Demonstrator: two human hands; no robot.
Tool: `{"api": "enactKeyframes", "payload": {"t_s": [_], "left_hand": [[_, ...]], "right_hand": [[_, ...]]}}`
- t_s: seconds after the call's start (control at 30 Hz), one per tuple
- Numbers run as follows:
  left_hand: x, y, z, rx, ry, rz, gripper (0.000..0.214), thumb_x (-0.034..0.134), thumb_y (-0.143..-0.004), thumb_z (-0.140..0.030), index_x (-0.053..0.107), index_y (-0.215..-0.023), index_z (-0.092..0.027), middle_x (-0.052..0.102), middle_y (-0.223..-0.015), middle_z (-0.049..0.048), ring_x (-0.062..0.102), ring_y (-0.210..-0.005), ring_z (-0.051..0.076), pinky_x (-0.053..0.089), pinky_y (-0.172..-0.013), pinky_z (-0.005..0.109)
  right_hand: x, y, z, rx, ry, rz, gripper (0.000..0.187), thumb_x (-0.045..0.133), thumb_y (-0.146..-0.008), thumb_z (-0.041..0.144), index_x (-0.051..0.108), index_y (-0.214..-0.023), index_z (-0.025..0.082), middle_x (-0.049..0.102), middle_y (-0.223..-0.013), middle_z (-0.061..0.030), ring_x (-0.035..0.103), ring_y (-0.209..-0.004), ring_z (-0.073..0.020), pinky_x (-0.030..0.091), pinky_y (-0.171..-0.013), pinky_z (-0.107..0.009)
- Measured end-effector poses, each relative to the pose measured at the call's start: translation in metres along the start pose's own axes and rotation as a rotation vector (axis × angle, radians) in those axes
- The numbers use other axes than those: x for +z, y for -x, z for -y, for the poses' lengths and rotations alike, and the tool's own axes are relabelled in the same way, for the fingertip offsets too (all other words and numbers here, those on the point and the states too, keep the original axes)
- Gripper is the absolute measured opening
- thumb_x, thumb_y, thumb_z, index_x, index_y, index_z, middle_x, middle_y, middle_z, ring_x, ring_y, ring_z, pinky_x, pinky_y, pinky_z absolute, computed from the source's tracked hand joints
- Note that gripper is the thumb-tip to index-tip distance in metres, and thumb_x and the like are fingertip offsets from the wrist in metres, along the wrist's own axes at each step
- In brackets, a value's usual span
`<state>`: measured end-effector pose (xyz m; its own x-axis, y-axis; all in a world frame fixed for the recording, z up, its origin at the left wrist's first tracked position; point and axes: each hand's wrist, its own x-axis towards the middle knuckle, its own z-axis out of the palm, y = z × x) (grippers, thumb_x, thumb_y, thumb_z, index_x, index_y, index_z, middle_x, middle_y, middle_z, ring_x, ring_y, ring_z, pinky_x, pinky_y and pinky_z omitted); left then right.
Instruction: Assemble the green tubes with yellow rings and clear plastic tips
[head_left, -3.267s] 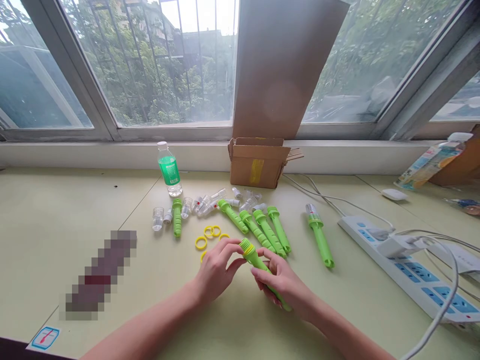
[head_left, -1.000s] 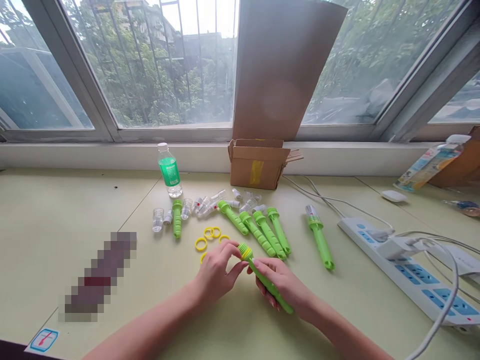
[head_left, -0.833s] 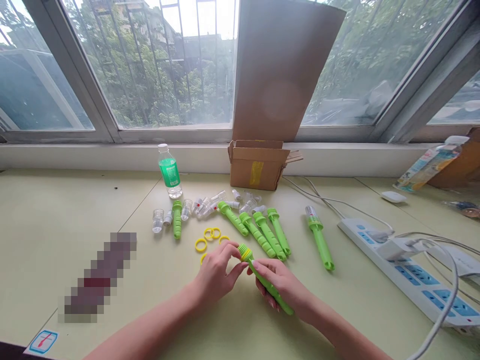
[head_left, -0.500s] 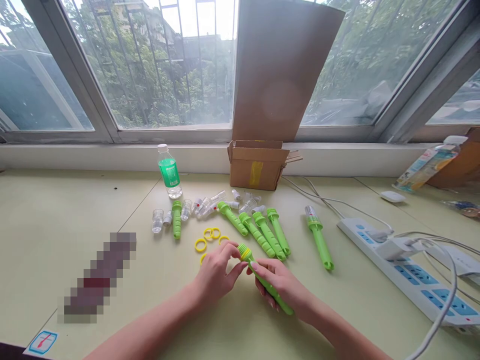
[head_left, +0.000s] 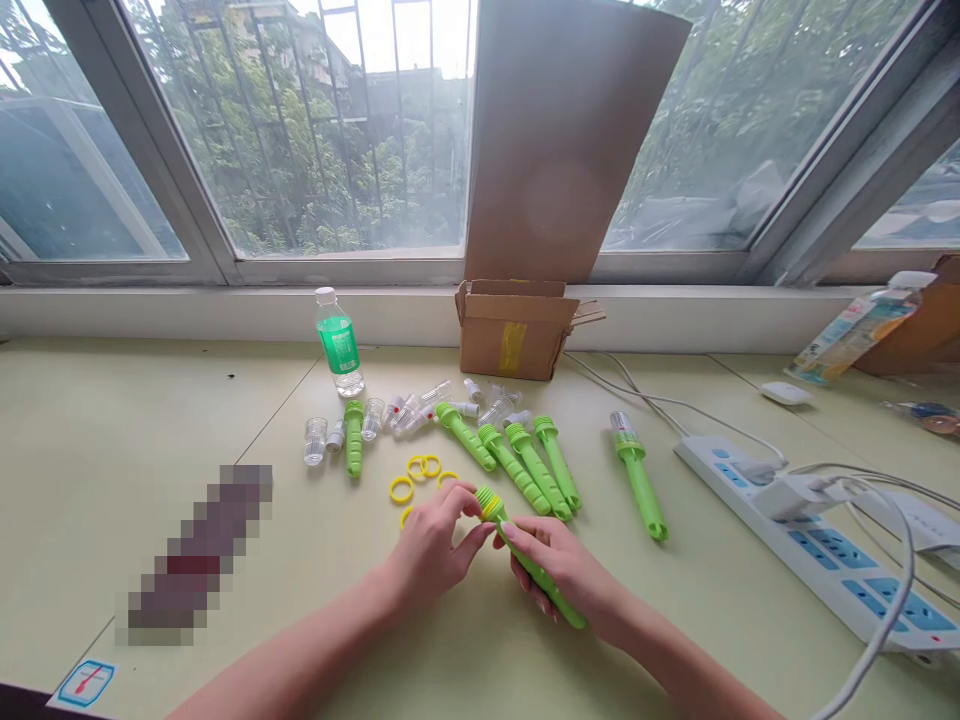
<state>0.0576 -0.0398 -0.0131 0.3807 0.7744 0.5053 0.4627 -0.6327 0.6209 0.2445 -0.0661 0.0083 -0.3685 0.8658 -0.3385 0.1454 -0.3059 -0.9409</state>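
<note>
My right hand point(head_left: 574, 568) is wrapped round a green plastic tube handle point(head_left: 546, 583), its threaded end tilted up and to the left. A yellow ring point(head_left: 490, 508) sits around the handle just below the threads. With thumb and fingers, my left hand point(head_left: 437, 543) pinches at that ring; its fingertips partly hide the contact. Loose yellow rings point(head_left: 401, 489) lie beyond my left hand. Several more green handles point(head_left: 514, 470) rest behind my hands, and one green handle with a clear cap point(head_left: 637, 475) lies apart to the right.
Clear plastic cups point(head_left: 316, 441) and small white-and-clear parts point(head_left: 409, 412) are scattered at the back. Behind them stand a green-labelled bottle point(head_left: 339, 345) and a cardboard box point(head_left: 499, 335). A power strip point(head_left: 810, 545) with cables lies at right; a blurred patch point(head_left: 199, 555) covers something at left.
</note>
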Motion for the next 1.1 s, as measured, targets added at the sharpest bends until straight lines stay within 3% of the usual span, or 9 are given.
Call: {"api": "enactKeyframes", "payload": {"t_s": [1.1], "left_hand": [[0.001,0.0007,-0.0008,-0.024,-0.022,0.035,0.009,0.054,-0.086,-0.025,0.046,-0.085,-0.02,0.06,-0.093,0.005,0.058,-0.076,0.014,0.052,-0.064,0.027]], "right_hand": [[-0.0003,0.0003,0.0018,0.008,-0.005,0.001,0.039,0.048,-0.085,0.055,0.053,-0.078,0.017,0.049,-0.052,0.0056,0.042,-0.035,-0.006,0.032,-0.032,-0.016]]}}
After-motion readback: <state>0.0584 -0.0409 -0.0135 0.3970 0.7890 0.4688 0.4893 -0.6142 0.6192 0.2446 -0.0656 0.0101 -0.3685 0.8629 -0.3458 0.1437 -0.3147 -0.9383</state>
